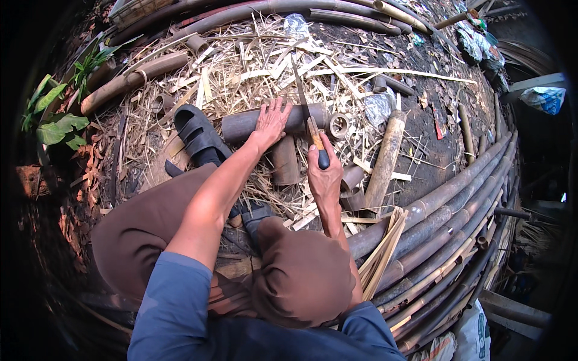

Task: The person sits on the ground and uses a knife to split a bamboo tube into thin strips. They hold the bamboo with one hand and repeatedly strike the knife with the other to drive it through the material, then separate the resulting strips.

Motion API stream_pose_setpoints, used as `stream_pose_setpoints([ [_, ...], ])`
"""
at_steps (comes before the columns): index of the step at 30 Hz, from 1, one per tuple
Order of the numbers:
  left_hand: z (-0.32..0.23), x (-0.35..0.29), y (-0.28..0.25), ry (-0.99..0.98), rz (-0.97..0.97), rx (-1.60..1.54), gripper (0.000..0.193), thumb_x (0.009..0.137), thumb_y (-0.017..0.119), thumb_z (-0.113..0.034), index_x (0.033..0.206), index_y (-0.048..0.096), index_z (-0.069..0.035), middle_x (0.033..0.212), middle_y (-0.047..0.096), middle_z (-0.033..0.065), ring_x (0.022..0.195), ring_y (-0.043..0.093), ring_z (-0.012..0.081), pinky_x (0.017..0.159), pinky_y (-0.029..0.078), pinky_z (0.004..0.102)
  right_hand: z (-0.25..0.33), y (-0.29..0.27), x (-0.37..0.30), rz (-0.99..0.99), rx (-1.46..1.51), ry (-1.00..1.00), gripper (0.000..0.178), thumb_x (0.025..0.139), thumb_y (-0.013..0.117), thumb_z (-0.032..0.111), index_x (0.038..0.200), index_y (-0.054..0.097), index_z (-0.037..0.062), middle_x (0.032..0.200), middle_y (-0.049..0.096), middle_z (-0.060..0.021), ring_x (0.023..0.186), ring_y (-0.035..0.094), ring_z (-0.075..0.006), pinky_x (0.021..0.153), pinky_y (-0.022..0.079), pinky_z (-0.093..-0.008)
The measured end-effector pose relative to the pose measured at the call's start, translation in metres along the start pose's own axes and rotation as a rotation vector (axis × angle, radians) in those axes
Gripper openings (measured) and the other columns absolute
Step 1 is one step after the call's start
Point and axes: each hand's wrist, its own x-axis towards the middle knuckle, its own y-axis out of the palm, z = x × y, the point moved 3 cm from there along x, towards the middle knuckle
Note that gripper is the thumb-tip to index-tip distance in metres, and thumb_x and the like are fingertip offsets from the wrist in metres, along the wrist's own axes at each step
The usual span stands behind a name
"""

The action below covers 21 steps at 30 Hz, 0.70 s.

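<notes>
A thick dark bamboo section (241,126) lies crosswise in front of me, over an upright-looking shorter bamboo piece (285,162). My left hand (273,123) presses flat on its middle, fingers spread. My right hand (326,171) is wrapped round the handle of a handsaw (301,90), whose narrow blade points away from me and crosses the bamboo near its right end. Whether the teeth have cut in, I cannot tell. Just right of that end sits a short bamboo ring (338,126). My sandalled foot (201,135) rests by the left end of the section.
Pale bamboo strips and shavings (253,72) cover the ground ahead. Long bamboo poles (433,204) lie stacked along the right, and more poles (271,7) run across the back. A bamboo length (385,156) lies right of my right hand. Leafy plants (57,114) grow at left.
</notes>
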Motion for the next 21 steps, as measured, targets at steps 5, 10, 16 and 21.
stream_pose_setpoints([
  [5,-0.007,-0.003,0.008,-0.028,-0.064,0.02,0.087,0.075,0.076,-0.017,0.148,0.029,-0.01,0.153,0.03,0.0218,0.14,0.032,0.0389,0.112,0.026,0.0578,0.006,-0.006,0.007,-0.014,-0.057,-0.038,0.048,0.091,0.061,0.027,0.132,0.057,0.0023,0.081,0.069,-0.0199,0.069,0.065,-0.0231,0.069,0.052,-0.0359],
  [10,-0.028,0.015,0.002,-0.082,0.023,0.008,0.094,0.07,0.083,-0.03,0.146,0.032,-0.007,0.144,0.041,0.0184,0.135,0.04,0.0363,0.106,0.029,0.0617,-0.008,-0.005,-0.008,-0.072,-0.023,-0.029,0.049,0.092,0.06,0.026,0.133,0.055,-0.0009,0.092,0.069,-0.0256,0.08,0.07,-0.0292,0.074,0.053,-0.0373],
  [16,-0.02,0.016,0.004,-0.136,-0.007,0.013,0.098,0.064,0.088,-0.034,0.144,0.037,-0.009,0.139,0.048,0.0117,0.131,0.045,0.0352,0.102,0.032,0.0632,0.01,-0.006,0.013,-0.04,-0.046,-0.055,0.046,0.092,0.063,0.025,0.131,0.058,0.0004,0.064,0.056,-0.0055,0.058,0.048,-0.0088,0.055,0.045,-0.0268],
  [21,-0.018,0.016,0.002,-0.172,0.086,-0.056,0.099,0.066,0.088,-0.029,0.146,0.034,-0.01,0.145,0.042,0.0121,0.137,0.038,0.039,0.102,0.029,0.0665,-0.003,-0.006,-0.014,-0.016,-0.06,-0.016,0.052,0.09,0.063,0.026,0.136,0.053,0.0027,0.075,0.063,-0.0238,0.06,0.063,-0.0266,0.061,0.05,-0.036],
])
